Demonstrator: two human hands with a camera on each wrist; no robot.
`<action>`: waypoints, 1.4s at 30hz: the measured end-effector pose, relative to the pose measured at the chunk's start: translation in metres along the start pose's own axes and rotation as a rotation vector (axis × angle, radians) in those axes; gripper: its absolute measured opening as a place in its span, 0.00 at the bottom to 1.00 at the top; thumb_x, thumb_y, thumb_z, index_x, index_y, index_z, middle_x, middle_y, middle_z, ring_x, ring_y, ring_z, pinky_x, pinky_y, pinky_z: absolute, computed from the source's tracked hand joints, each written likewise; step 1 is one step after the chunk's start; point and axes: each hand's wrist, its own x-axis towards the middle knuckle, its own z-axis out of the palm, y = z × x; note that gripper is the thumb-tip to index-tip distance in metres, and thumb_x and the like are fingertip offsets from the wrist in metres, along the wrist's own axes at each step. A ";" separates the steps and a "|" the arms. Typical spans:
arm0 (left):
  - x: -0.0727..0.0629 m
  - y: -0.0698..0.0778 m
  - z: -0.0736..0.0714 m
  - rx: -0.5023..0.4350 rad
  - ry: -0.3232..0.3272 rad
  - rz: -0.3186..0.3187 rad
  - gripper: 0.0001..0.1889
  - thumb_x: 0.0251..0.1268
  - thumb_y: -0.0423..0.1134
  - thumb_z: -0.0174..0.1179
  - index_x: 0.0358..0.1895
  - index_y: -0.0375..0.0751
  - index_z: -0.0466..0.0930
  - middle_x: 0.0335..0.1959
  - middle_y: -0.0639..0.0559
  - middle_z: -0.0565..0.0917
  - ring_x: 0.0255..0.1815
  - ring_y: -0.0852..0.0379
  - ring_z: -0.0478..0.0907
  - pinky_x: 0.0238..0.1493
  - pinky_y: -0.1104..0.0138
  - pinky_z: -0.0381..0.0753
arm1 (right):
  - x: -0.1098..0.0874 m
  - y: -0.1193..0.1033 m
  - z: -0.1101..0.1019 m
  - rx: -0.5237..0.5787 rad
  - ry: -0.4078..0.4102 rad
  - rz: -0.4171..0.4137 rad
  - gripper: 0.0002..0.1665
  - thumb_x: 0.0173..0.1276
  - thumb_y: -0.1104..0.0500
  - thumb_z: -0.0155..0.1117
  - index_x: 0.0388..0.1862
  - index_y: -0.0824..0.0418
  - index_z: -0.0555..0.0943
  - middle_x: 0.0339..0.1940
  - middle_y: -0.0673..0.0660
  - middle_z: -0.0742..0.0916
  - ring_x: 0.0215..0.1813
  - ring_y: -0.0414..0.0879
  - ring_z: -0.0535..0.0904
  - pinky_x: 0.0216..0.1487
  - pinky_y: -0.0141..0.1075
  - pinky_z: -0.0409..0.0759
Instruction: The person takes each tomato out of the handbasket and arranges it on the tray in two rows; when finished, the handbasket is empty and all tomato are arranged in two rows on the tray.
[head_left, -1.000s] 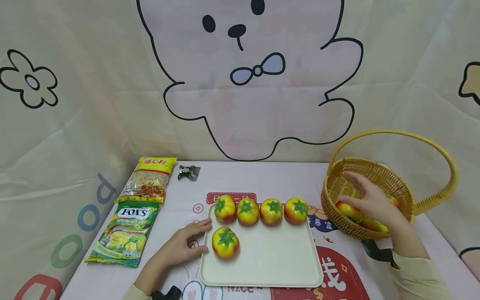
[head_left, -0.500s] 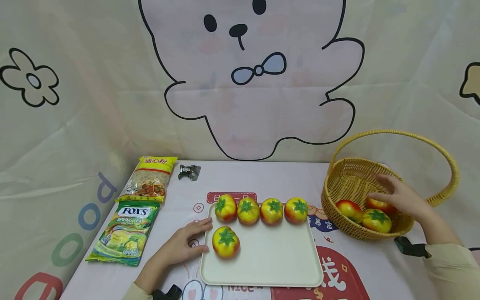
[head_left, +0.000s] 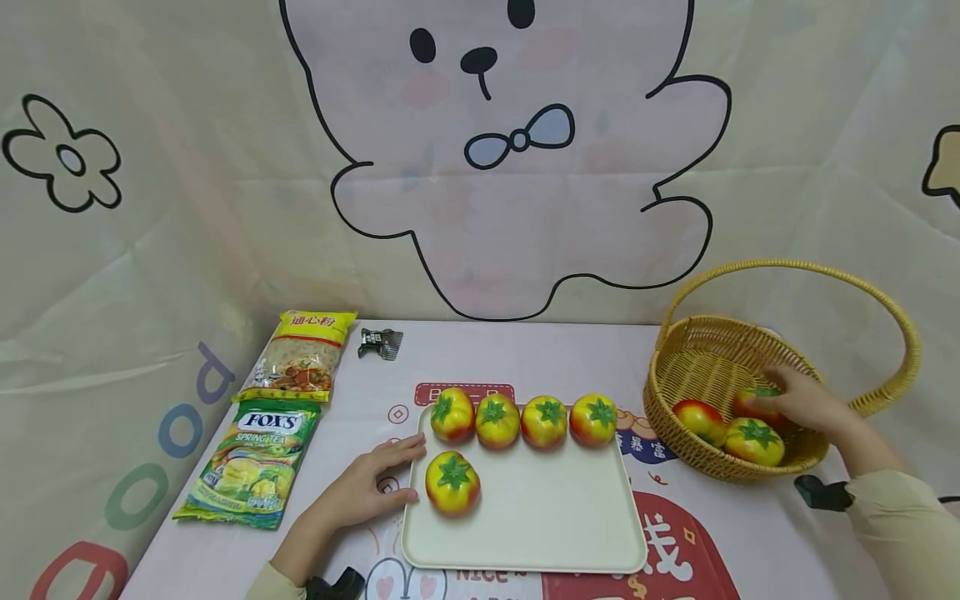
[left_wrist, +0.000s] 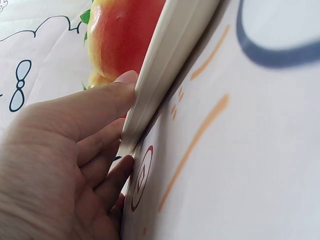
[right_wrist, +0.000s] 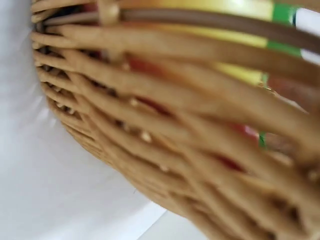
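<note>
In the head view my left hand (head_left: 371,487) rests at the left edge of a cream tray (head_left: 540,533); its thumb and fingers touch the rim, fairly straight. On the tray, several red-and-yellow tomatoes with green leafy tops stand in a row along the back, one being the rightmost tomato (head_left: 593,421). A single tomato (head_left: 452,484) sits in front at the left. My right hand (head_left: 802,400) reaches into a wicker basket (head_left: 697,367), its fingers and thumb around a tomato (head_left: 746,404) there. Two more, a redder one (head_left: 697,421) and a yellower one (head_left: 753,442), lie beside it.
At the left lie a yellow-topped pasta bag (head_left: 300,357) and a green FOX'S candy bag (head_left: 251,462). A small dark wrapped candy (head_left: 380,343) lies near the back edge. The basket's tall handle (head_left: 795,265) arches above its opening. A printed cloth curtain (head_left: 510,217) hangs behind.
My right hand has moved right from above the basket's middle, then lowered onto the back right tomato and closed around it. The left hand and the tray have stayed in place.
</note>
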 end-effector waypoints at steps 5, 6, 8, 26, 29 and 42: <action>0.000 -0.001 0.001 -0.006 -0.002 -0.001 0.33 0.53 0.59 0.64 0.64 0.56 0.73 0.70 0.63 0.66 0.73 0.52 0.60 0.74 0.50 0.52 | 0.001 0.002 0.002 -0.073 0.006 0.026 0.50 0.66 0.47 0.61 0.64 0.87 0.53 0.58 0.87 0.64 0.54 0.78 0.63 0.51 0.69 0.67; 0.000 -0.001 0.001 -0.006 0.000 0.001 0.33 0.53 0.59 0.64 0.64 0.56 0.73 0.70 0.63 0.66 0.73 0.52 0.60 0.74 0.50 0.52 | 0.001 0.002 0.003 -0.083 0.007 0.029 0.50 0.65 0.47 0.62 0.63 0.87 0.53 0.57 0.86 0.65 0.53 0.77 0.64 0.51 0.69 0.68; 0.000 -0.001 0.001 -0.003 0.004 0.006 0.33 0.53 0.59 0.64 0.64 0.56 0.73 0.70 0.63 0.66 0.73 0.51 0.60 0.74 0.49 0.53 | 0.002 0.002 0.003 -0.099 0.009 0.032 0.50 0.64 0.47 0.62 0.63 0.87 0.54 0.55 0.86 0.66 0.51 0.75 0.66 0.49 0.67 0.71; -0.001 0.002 0.000 -0.008 0.006 -0.004 0.33 0.53 0.58 0.65 0.64 0.54 0.73 0.70 0.61 0.66 0.73 0.49 0.60 0.74 0.48 0.53 | 0.005 0.003 0.007 -0.135 0.044 -0.025 0.46 0.63 0.45 0.64 0.60 0.83 0.63 0.49 0.81 0.74 0.44 0.66 0.73 0.41 0.57 0.77; -0.001 0.001 0.001 -0.004 0.006 -0.004 0.33 0.53 0.58 0.65 0.64 0.54 0.73 0.70 0.62 0.66 0.73 0.50 0.60 0.74 0.49 0.52 | 0.005 0.004 0.008 -0.121 0.064 -0.034 0.46 0.63 0.45 0.64 0.61 0.83 0.62 0.48 0.79 0.75 0.44 0.64 0.74 0.40 0.53 0.77; -0.002 0.002 0.000 0.008 0.012 0.004 0.33 0.53 0.58 0.65 0.64 0.54 0.73 0.70 0.62 0.67 0.72 0.51 0.61 0.74 0.51 0.53 | -0.003 -0.031 0.000 -0.073 0.235 -0.097 0.45 0.62 0.43 0.64 0.65 0.73 0.62 0.49 0.73 0.74 0.44 0.62 0.73 0.34 0.36 0.73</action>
